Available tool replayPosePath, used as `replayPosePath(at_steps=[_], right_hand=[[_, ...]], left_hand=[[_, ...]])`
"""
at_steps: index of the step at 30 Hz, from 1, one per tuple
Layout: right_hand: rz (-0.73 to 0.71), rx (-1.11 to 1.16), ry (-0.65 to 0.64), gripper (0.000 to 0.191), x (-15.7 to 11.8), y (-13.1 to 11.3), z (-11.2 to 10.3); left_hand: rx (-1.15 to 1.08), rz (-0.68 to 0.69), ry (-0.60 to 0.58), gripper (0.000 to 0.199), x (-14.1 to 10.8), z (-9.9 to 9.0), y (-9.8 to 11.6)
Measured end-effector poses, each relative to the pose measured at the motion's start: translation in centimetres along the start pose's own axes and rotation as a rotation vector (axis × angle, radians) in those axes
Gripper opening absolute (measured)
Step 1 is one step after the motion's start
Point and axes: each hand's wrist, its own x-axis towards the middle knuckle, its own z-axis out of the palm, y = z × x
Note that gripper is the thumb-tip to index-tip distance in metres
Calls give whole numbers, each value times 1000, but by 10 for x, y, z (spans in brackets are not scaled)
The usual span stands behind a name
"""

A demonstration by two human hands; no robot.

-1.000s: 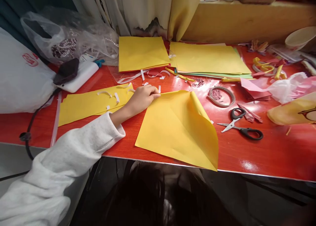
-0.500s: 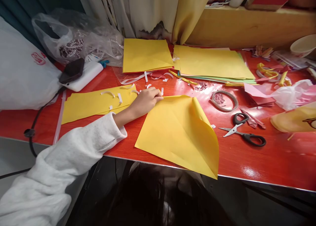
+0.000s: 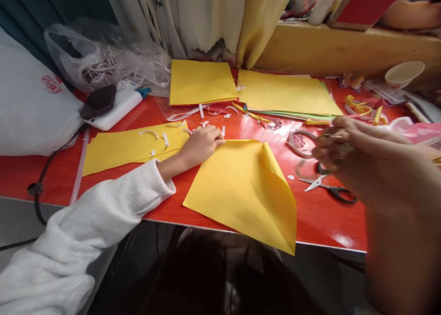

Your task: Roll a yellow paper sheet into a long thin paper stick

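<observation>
- A pale grey sleeve (image 3: 103, 214) covers the left arm, its cloth soft and sweatshirt-like, faintly flecked.
- It looks roomy, with thick creases bunched towards the near left.
- The cuff (image 3: 164, 184) is wide and loose, ending short of the left hand (image 3: 201, 145).
- On the right, the forearm (image 3: 403, 250) looks bare, blurred below the right hand (image 3: 375, 163).

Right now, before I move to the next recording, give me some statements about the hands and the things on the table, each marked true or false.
The left hand touches the curled sheet. True.
The scissors are shut. False: their blades are apart.
A corner of the curled sheet juts past the table edge. True.
The right hand lies flat on the curled sheet. False: it is raised at the right, blurred.
The black device rests on the white one. True.
</observation>
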Motion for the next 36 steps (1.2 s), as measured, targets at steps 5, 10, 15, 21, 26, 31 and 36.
replayPosePath(at_steps=[5, 10, 15, 21, 26, 31, 36], right_hand=[[305, 538, -29, 17, 36, 4, 21], [197, 350, -81, 13, 47, 13, 25], [20, 112, -199, 18, 44, 23, 22], [-81, 83, -189, 42, 45, 27, 22], [-158, -32, -105, 56, 46, 27, 27], [-205, -31, -140, 52, 46, 29, 27], [-160, 53, -132, 53, 40, 31, 24]], left_hand=[[43, 27, -6, 14, -1, 1, 0], [54, 37, -3, 15, -2, 3, 0], [79, 52, -2, 14, -2, 3, -1], [81, 66, -18, 15, -2, 0, -1], [107, 76, -12, 15, -1, 2, -3], [117, 83, -18, 17, -2, 2, -3], [136, 97, -19, 18, -2, 2, -3]])
